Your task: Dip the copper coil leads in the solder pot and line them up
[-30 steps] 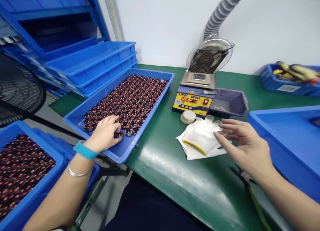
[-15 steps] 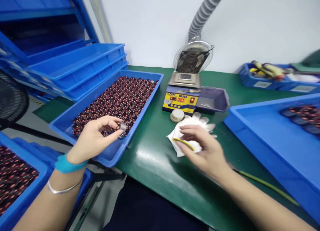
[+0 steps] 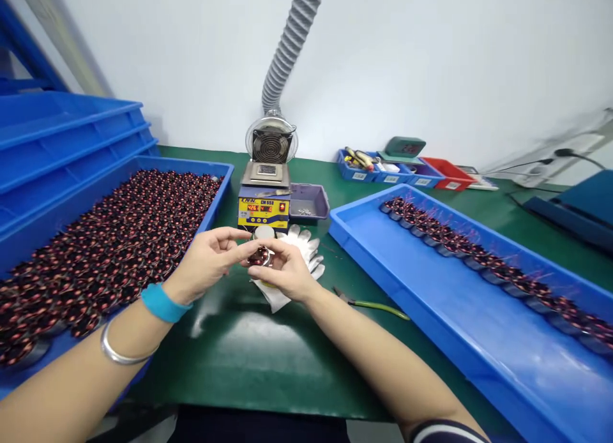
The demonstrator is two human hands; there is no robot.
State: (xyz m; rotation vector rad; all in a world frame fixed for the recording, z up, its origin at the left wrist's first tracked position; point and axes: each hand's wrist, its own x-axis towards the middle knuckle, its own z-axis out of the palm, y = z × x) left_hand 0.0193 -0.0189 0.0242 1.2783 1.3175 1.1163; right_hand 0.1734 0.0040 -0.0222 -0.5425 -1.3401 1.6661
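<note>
A small motor stator (image 3: 258,256), black with copper windings and a silvery metal rim, is held up above the front of the table. My right hand (image 3: 286,270) grips it between thumb and fingers from the right. From the left, the thumb and fingers of my left hand (image 3: 211,256) close in on the same part, the thumb against its upper edge; fingers partly hide the part. Beneath and behind my right hand lies a white work glove (image 3: 306,242). Just behind the hands sits a small round pale-topped tin (image 3: 264,232).
A blue tray (image 3: 223,181) full of stators stands left; another blue tray (image 3: 412,290) at right has a row along its far side. Behind the hands is a yellow-fronted solder pot unit (image 3: 263,213), with a purple bin (image 3: 316,191) beside it. Green-handled cutters (image 3: 378,307) lie right.
The view has turned right. My left hand has brought the stator from over the left tray to the middle, and my right hand, empty before, has closed on it.
</note>
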